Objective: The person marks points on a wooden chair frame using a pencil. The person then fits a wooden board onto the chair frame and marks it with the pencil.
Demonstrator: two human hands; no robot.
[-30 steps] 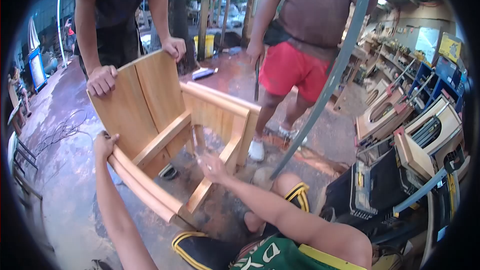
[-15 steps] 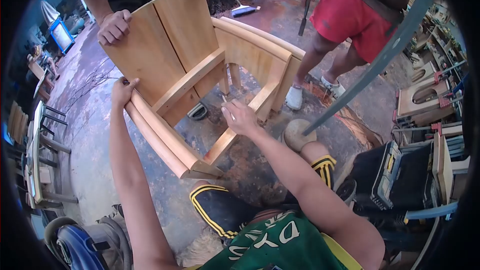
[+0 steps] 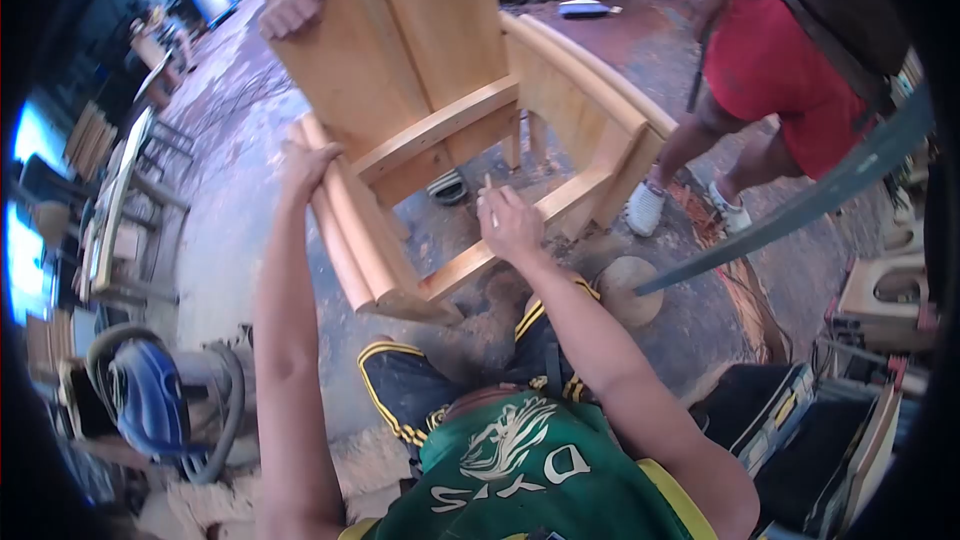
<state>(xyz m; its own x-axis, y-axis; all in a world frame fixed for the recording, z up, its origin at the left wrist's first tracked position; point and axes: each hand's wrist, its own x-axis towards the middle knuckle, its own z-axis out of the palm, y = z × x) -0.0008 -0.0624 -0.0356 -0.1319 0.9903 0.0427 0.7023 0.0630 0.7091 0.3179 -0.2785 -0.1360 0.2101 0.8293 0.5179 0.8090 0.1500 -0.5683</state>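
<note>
Wooden chair (image 3: pixel 437 130) at 12 o'clock. Left hand (image 3: pixel 308 164) clamped on its armrest (image 3: pixel 352 230), around 10 o'clock. Right hand (image 3: pixel 513 227) mid-dial by front rail (image 3: pixel 462 268), all pinched up on thin pale stick (image 3: pixel 488 182). Co-worker's hand (image 3: pixel 294 7) gripping backrest (image 3: pixel 395 55) top, 11 o'clock-ish.

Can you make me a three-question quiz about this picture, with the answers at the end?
1. True or false: the person's left hand is on the rounded, light-brown wooden armrest.

2. What does the person's right hand hold?
a) a thin, pale stick
b) a yellow bucket
c) a wide broom

3. Fill in: the rounded blue machine with a grey hose is on the person's ___ side.

Key: 1 true; 2 a; 3 left.
</note>
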